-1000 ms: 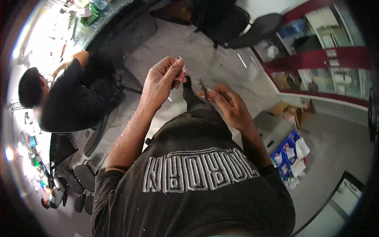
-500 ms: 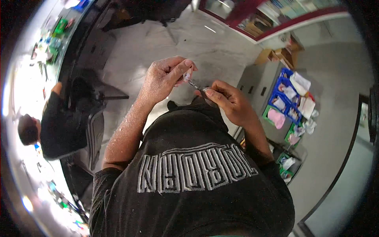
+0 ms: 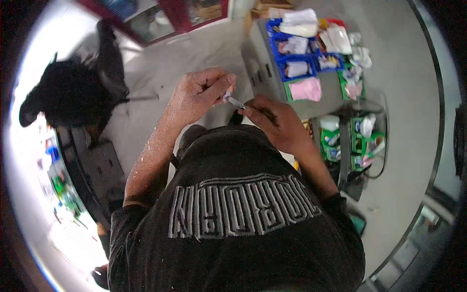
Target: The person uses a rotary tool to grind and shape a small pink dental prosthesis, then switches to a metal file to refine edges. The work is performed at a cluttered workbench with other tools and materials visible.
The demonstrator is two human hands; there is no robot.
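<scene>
My left hand (image 3: 197, 99), dusted with white specks like the forearm below it, pinches a small pale piece (image 3: 226, 96) between thumb and fingers. Too little of that piece shows to tell its kind. My right hand (image 3: 279, 124) is closed around a slim, silvery metal tool (image 3: 237, 103) whose far end touches or nearly touches the pale piece. Its shape is too blurred to name exactly. Both hands are held close together in front of my dark shirt (image 3: 233, 151), above the floor.
On the right, a grey table (image 3: 272, 53) bears blue bins (image 3: 294, 68) and green bins with cloths and small parts. More green trays (image 3: 359, 141) lie nearer. A black office chair (image 3: 109, 63) stands left, beside a brightly lit bench (image 3: 63, 194). Dark red framed cabinets (image 3: 180, 19) line the back.
My view has turned right, so the bins and table sit further left and the seated person at left has mostly left the picture. Both hands keep their grips; the tool looks brighter.
</scene>
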